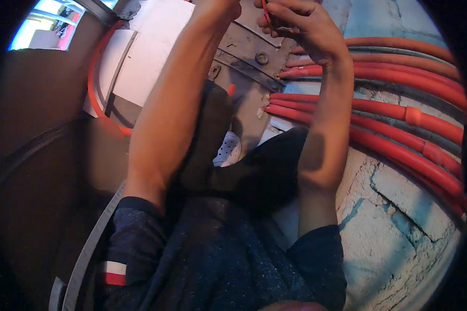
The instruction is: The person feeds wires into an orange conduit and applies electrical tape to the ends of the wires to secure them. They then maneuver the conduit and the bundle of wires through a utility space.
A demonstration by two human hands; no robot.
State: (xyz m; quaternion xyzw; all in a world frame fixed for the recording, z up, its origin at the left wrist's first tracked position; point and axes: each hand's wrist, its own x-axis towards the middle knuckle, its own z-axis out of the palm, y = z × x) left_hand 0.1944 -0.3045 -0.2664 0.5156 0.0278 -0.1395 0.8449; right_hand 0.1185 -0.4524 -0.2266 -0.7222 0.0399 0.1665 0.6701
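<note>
My left hand (224,9) is cut off by the top edge of the view, so most of its fingers and anything in them are hidden. My right hand (301,26) is raised beside it at the upper right, its fingers curled round a small red item (265,11), too thin and partly hidden to name exactly. Behind both hands is a grey-brown panel (251,49) with dark metal strips and a round hole.
Several red conduits (389,109) run along a cracked pale block wall (394,192) on the right. A white board (142,46) and a curved red tube (94,78) are at upper left, near a small window. My legs and a white perforated shoe (227,150) are below.
</note>
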